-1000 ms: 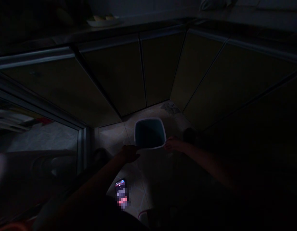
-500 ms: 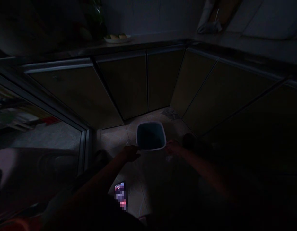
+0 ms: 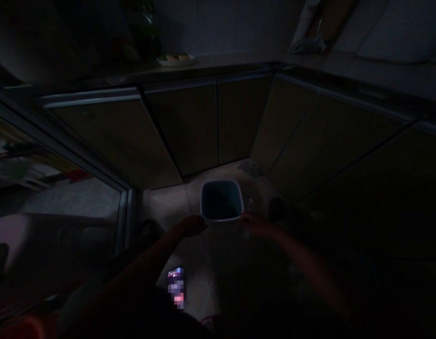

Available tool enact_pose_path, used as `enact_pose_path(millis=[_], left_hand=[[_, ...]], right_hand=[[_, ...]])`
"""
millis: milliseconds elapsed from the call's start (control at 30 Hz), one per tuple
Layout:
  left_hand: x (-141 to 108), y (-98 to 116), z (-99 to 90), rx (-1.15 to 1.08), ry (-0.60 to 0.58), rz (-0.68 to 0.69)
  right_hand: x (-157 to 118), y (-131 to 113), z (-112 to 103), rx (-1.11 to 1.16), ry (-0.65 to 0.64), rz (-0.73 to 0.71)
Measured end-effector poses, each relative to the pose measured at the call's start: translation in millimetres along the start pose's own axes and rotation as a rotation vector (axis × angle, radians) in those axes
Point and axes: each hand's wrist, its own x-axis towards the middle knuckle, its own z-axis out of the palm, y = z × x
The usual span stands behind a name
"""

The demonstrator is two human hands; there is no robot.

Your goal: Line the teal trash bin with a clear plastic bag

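Observation:
A rounded-square plastic bin (image 3: 221, 220) with a pale rim and a bluish-green inside stands on the tiled floor. At its near left corner, my left hand (image 3: 193, 225) has its fingers closed at the rim. My right hand (image 3: 252, 222) pinches the rim at the near right corner. Darkness hides most finger detail on both hands. Small clear glints show beside the bin, one near each hand; I cannot tell what they are.
A phone with a lit screen (image 3: 176, 287) lies on the floor at the near left. Cabinets (image 3: 182, 127) enclose the corner beneath a countertop, where a plate of food (image 3: 176, 60) sits. A metal door frame (image 3: 124, 207) stands at left.
My right hand has shifted slightly left along the rim, and a clear glint now shows above it. My left hand has moved only a little; the bin stays in place.

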Motion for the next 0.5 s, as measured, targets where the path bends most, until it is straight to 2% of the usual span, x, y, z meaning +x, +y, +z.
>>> enact_pose_path(millis=[67,167,267,333,400,467,500], left_hand=[[-4.3,-0.6,-11.8,-0.094,0.049,-0.018],[-19.0,1.5,-42.9,-0.427,0.209,-0.053],[-45.5,10.4,-85.0,-0.731,0.364,0.079],[-71.6,20.8,-112.6,-0.894,0.453,0.19],[-103.5,31.9,-133.4,-1.012,0.521,0.244],[-135.3,38.8,-144.2,-1.131,0.629,0.267],[-148.2,39.4,-146.2,-1.148,0.622,0.23]], right_hand=[[9.6,-6.8,4.1,0.02,0.014,0.003],[18.3,-25.2,0.1,0.147,0.099,-0.022],[16.8,-54.4,-17.8,0.307,0.242,-0.139],[5.9,-76.3,-34.6,0.412,0.271,-0.217],[-15.1,-94.8,-51.7,0.504,0.27,-0.298],[-43.5,-104.9,-66.4,0.536,0.284,-0.385],[-58.3,-105.8,-72.6,0.531,0.297,-0.394]])
